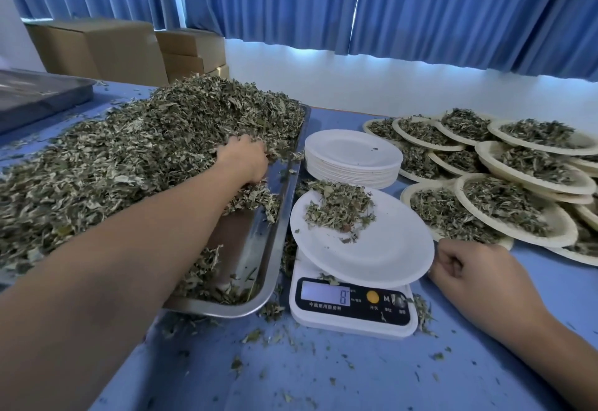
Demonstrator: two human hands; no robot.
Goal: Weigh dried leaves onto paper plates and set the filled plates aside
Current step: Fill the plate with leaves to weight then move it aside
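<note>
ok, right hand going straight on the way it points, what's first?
The rim of the white plate on the scale, just ahead of the right hand; they may already touch.

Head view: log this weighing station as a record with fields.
Left hand: dug into the heap of dried green leaves in the long steel tray, fingers hidden
Right hand: loosely curled on the blue table
Scale: white digital kitchen scale, display reads 8
Plate on scale: round white paper plate, small leaf pile
Spare plates: white stack behind
Filled plates: overlapping at right
</note>
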